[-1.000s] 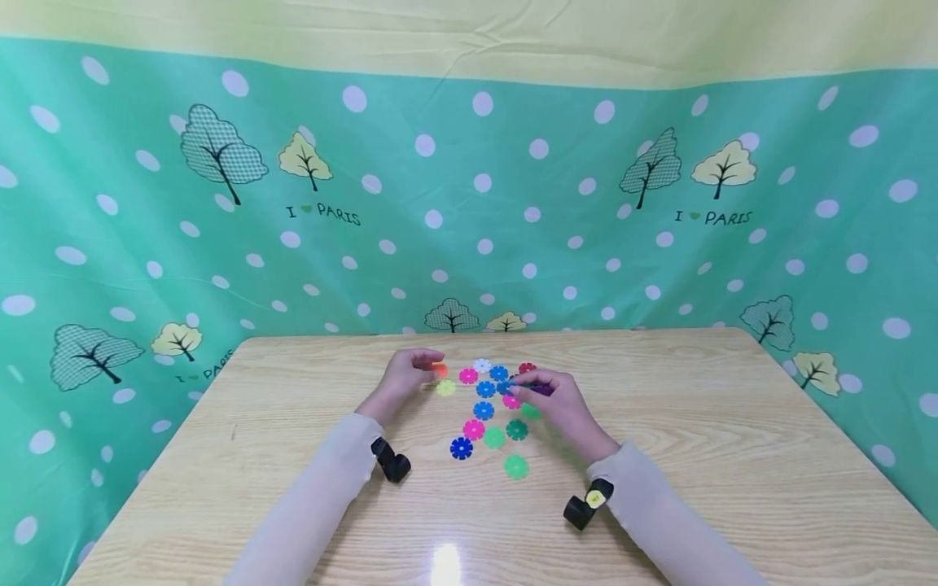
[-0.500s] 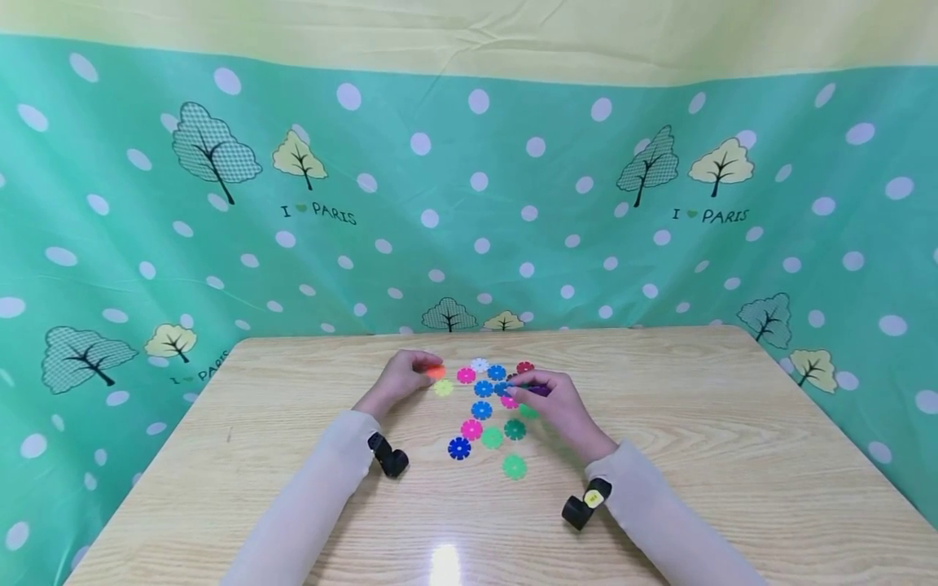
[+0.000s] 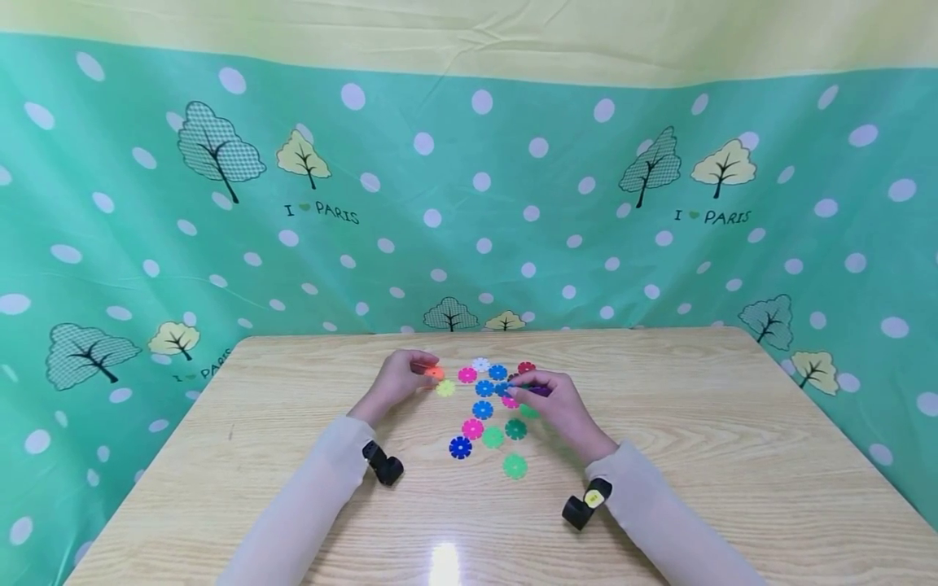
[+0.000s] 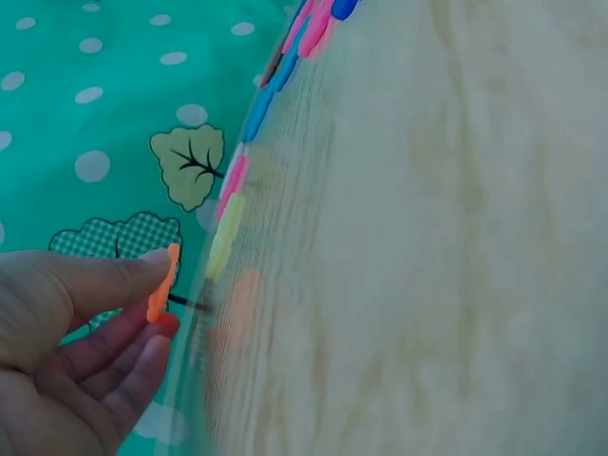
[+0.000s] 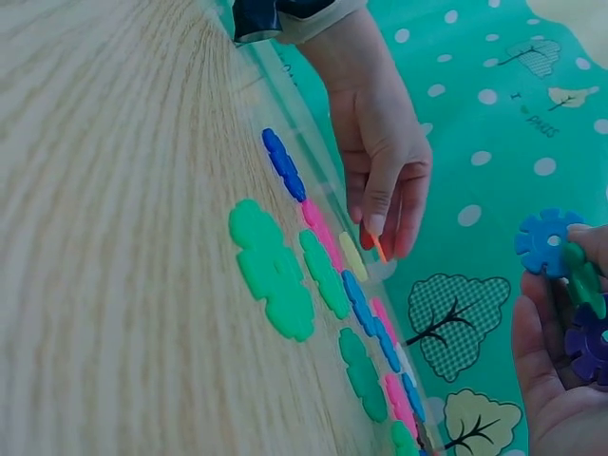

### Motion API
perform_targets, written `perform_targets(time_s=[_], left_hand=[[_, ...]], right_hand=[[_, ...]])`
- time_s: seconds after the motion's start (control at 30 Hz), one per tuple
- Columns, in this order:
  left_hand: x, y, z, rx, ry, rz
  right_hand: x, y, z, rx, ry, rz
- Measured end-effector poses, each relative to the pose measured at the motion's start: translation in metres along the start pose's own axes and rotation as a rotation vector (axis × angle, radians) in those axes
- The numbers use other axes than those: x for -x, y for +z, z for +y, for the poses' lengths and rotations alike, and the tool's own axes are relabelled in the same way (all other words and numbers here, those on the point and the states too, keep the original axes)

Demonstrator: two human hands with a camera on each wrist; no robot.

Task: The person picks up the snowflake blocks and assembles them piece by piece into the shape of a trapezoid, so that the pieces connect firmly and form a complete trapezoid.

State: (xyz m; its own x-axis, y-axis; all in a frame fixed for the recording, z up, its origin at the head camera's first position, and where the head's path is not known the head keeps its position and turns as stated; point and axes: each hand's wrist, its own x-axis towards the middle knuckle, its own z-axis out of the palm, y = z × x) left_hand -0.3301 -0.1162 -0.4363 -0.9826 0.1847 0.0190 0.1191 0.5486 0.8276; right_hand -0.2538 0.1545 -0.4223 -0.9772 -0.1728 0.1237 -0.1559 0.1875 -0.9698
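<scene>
Orange disc [image 4: 163,285] is pinched by the left hand [image 3: 399,380], clear of the table [image 3: 659,423] and near the yellow disc [image 3: 445,388]. A blue disc [image 5: 542,243], a green disc [image 5: 582,280] and a purple disc [image 5: 590,345] are gripped together by the right hand [image 3: 563,404], beside scattered discs [image 3: 483,410] laid flat.

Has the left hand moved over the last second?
Yes, slightly: in the head view, the left hand has shifted leftward, judged against the yellow-green disc lying on the table.
</scene>
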Motion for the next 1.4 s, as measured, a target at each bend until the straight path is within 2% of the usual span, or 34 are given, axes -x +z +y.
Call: perform_targets(time_s=[0.1, 0.23, 0.47, 0.63, 0.9, 1.2, 1.4], left_hand=[[0.003, 0.000, 0.002, 0.030, 0.032, -0.003], [0.011, 0.002, 0.012, 0.088, 0.066, -0.005], [0.028, 0.015, 0.034, 0.124, 0.160, -0.016], [0.039, 0.023, 0.046, 0.172, 0.222, -0.049], [0.049, 0.029, 0.057, 0.248, 0.221, -0.113], [0.053, 0.034, 0.060, 0.245, 0.214, -0.132], [0.053, 0.033, 0.061, 0.264, 0.253, -0.167]], right_hand=[[0.000, 0.000, 0.001, 0.002, 0.006, 0.000], [0.000, 0.000, 0.002, 0.012, 0.009, 0.008], [0.000, 0.001, 0.003, 0.012, 0.008, 0.008], [0.000, 0.001, 0.003, 0.006, 0.005, 0.000], [0.000, 0.000, 0.001, 0.019, 0.004, 0.006], [-0.001, -0.001, 0.003, 0.027, -0.010, 0.006], [0.000, -0.002, 0.003, 0.021, -0.014, -0.005]])
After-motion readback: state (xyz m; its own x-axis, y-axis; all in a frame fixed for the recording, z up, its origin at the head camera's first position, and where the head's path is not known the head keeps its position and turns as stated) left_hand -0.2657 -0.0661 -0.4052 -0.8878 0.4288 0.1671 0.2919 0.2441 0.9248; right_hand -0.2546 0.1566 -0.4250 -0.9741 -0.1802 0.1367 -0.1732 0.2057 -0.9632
